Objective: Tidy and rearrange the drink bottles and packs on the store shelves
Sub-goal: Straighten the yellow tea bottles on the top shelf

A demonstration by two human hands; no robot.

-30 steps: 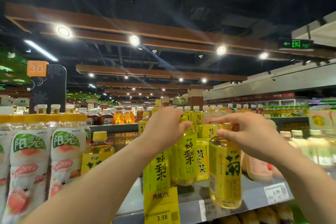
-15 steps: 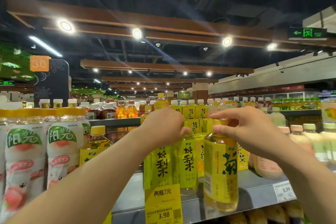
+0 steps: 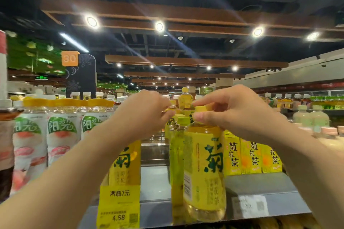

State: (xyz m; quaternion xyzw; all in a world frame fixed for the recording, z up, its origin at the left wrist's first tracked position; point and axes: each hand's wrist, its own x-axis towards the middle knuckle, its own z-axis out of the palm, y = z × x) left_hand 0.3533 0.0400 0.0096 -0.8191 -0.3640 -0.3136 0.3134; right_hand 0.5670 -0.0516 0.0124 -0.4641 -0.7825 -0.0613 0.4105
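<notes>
In the head view, the right hand (image 3: 240,115) is pinching the yellow cap (image 3: 200,108) of a tea bottle (image 3: 203,169) between thumb and fingertips, the other fingers curled loosely above it. That bottle is standing upright at the front edge of the grey shelf (image 3: 260,184), its yellow label carrying a large green 菊 with smaller 菊花茶 beneath. Just left of the tea bottle, touching it, a greener bottle (image 3: 176,158) is standing, its label too blurred to read. The left hand (image 3: 144,115) is reaching over a second yellow bottle (image 3: 126,163) left of the tea bottle, also marked 菊; its fingers are curling at a bottle neck behind, though what exactly they are holding I cannot tell. Below that second bottle a yellow tag (image 3: 119,208) is hanging, reading 两瓶7元 and 4.58. Right of the tea bottle, yellow cartons (image 3: 251,156) printed 菊花茶 are lining the shelf. Far left of it, white peach bottles (image 3: 30,145) with orange caps are showing 阳光. Above those, an orange sign (image 3: 69,58) is reading 30.
</notes>
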